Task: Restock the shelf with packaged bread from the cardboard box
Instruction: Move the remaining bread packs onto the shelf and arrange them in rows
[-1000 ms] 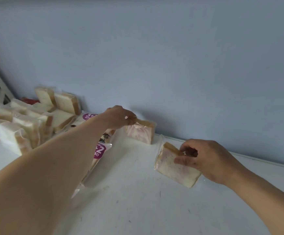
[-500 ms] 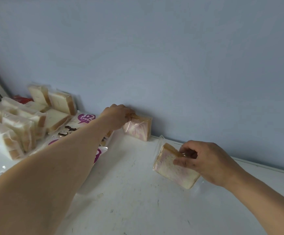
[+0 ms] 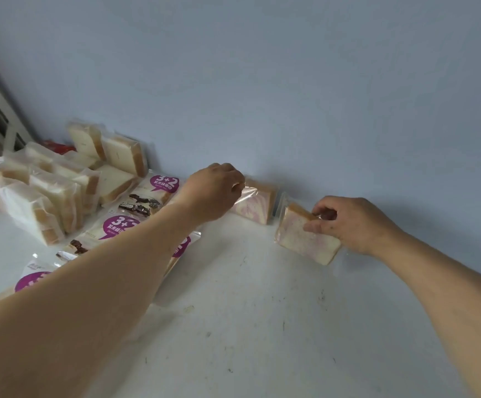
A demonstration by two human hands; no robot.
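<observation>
Both hands have pushed further back toward the wall since a second ago, and the right-hand pack now sits way closer to the other one, just beside it instead of well apart. Left hand (image 3: 215, 191), middle of the frame, has its fingers curled onto the clear wrapper end of a marbled pink bread pack (image 3: 258, 203) that stands right up against the blue wall (image 3: 291, 96). Right hand (image 3: 348, 222), right of centre, pinches the top crust edge of a second marbled pack (image 3: 299, 239), thumb in front and fingers over the top; that pack is tilted, with its lower corner down on the white shelf (image 3: 248, 326). Can't quite tell if the two packs actually touch, the wrapper edges blur together.

Over on the left side of the frame there's a heap of white sliced bread packs (image 3: 61, 191), some upright, some leaning on each other. Lying flat between that heap and the left forearm are a few packs with purple 3+2 labels (image 3: 163, 183); the arm covers part of them. Something red (image 3: 54, 145) pokes out behind the heap at upper left, too hidden to say what. Shelf surface has scuffs and small dark specks on it.
</observation>
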